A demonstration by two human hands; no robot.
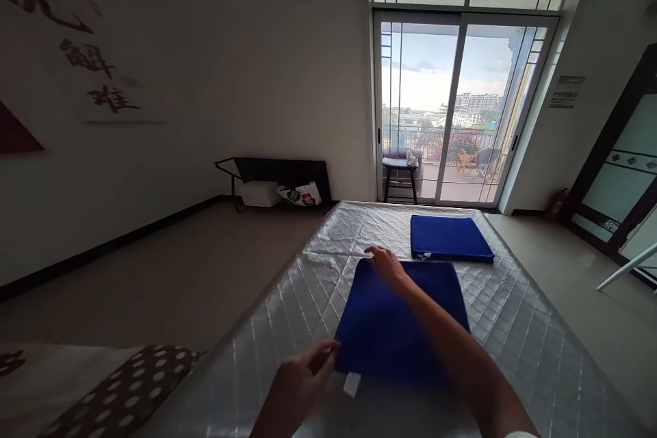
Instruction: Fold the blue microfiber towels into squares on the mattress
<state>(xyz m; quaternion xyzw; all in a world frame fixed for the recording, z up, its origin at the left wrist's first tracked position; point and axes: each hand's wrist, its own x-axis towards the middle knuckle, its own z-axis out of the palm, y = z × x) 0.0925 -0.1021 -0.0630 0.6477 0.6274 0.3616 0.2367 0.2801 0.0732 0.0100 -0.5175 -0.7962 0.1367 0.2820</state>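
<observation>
A blue fabric piece (pixel 393 328) is laid on a silver quilted mattress (pixel 287 318), its left edge pinched near the corner by the left hand (pixel 304 373). Whether its far edge is gripped by the right hand (pixel 386 265) cannot be told.

A silver mattress (pixel 518 328), its cover quilted in diamonds, carries 1 near blue cloth (pixel 380 332), roughly flat, with 1 white tag (pixel 352 384) at its near-left edge, and 1 far blue cloth (pixel 450 236), thicker, just beyond it.
</observation>
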